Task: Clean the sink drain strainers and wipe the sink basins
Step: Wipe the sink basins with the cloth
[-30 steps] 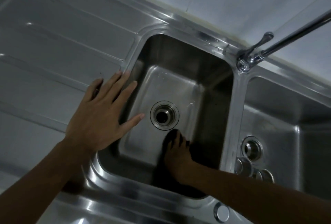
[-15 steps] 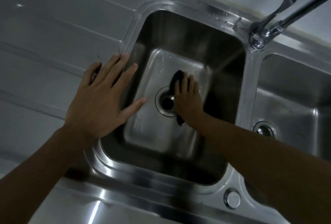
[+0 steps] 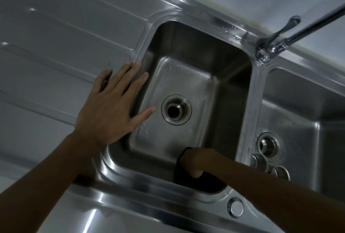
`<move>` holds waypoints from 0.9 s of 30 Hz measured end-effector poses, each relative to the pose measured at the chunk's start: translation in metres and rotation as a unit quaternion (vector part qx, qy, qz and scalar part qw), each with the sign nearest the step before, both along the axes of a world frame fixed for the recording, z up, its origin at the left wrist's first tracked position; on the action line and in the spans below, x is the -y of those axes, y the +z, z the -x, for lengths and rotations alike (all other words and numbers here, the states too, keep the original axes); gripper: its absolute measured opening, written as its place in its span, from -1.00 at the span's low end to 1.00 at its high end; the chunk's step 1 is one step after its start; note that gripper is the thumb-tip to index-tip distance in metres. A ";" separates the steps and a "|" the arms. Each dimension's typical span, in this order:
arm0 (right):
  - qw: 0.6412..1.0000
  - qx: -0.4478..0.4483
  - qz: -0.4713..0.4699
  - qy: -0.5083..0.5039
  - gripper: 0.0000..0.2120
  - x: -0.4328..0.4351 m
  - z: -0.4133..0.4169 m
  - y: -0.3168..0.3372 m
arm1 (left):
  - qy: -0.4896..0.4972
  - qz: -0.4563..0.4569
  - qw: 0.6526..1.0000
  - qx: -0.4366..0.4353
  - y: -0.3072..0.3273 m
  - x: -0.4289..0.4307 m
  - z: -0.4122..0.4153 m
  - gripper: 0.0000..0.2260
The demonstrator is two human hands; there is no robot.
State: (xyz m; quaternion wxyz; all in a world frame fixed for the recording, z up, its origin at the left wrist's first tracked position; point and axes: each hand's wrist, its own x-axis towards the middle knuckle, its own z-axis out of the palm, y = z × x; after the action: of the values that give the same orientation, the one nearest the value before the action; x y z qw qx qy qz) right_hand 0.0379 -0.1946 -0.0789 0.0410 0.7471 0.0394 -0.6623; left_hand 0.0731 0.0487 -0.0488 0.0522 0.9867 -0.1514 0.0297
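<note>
The left basin (image 3: 229, 91) of the steel double sink has an open drain (image 3: 176, 109) with no strainer in it. My right hand (image 3: 196, 160) is low in this basin at the near wall. It grips a dark cloth (image 3: 179, 165) against the steel, and its fingers are mostly hidden. My left hand (image 3: 112, 106) rests flat with straight, spread fingers on the basin's left rim and the drainboard (image 3: 56, 46). In the right basin (image 3: 308, 113), two round metal strainers (image 3: 258, 160) (image 3: 281, 172) lie beside its drain (image 3: 267, 145).
The tap (image 3: 265, 53) stands on the divider at the back, with its spout and lever reaching right. A round metal cap (image 3: 236, 207) sits on the front ledge. A light tiled wall runs behind the sink.
My right hand pulled the cloth back from the drain and basin floor to the near wall. The drain is uncovered again. My left hand has stayed on the rim.
</note>
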 end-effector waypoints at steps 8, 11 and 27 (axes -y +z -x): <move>0.943 0.078 -0.288 -0.149 -0.57 -0.033 0.018 0.024 | -0.002 -0.011 1.000 -0.015 0.001 0.000 -0.001 -0.26; 0.923 0.094 -0.310 -0.208 -0.59 -0.089 0.017 0.022 | -0.004 -0.013 1.000 -0.016 0.002 0.000 0.000 -0.28; 0.815 0.418 -0.357 0.184 -0.54 -0.044 0.009 -0.078 | -0.013 -0.011 1.000 0.016 -0.001 0.000 0.001 -0.31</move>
State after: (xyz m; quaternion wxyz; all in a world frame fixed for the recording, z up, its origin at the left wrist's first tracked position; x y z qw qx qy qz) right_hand 0.0290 -0.1508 -0.1564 -0.0952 0.8928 0.3891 -0.2060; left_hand 0.0722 0.0490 -0.0500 0.0388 0.9845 -0.1656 0.0435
